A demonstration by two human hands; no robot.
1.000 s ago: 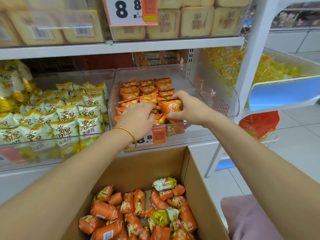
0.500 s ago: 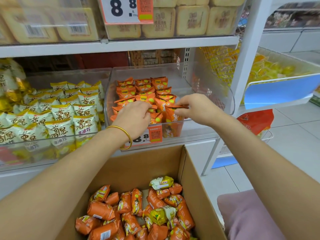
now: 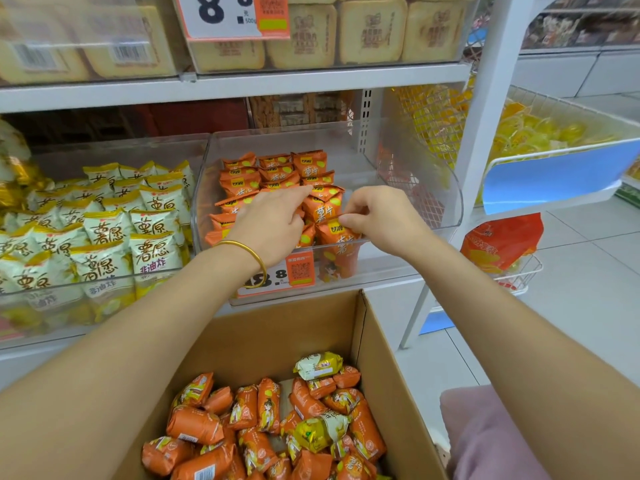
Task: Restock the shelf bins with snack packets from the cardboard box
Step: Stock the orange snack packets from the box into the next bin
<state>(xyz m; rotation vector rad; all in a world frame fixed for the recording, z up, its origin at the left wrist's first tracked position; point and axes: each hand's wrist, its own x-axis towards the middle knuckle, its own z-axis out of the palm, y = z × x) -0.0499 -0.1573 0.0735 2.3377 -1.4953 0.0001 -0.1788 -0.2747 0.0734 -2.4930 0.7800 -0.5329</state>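
In the clear bin (image 3: 415, 161), the right hand (image 3: 381, 220) pinches the edge of an orange packet (image 3: 323, 209). The left hand (image 3: 273, 220) rests loose fingers on the packets (image 3: 242, 181) beside it. The cardboard box (image 3: 367, 341) stands below.

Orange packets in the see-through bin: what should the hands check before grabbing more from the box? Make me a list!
1. Right hand free: not ok, it pinches an orange packet by its edge.
2. That packet inside the clear bin: ok.
3. Room left in the bin: ok, its right part is bare.
4. Left hand free: ok, straight fingers only touch other packets.
5. More orange snacks in the box: ok.
6. Only orange ones there: not ok, a yellow packet lies among them.
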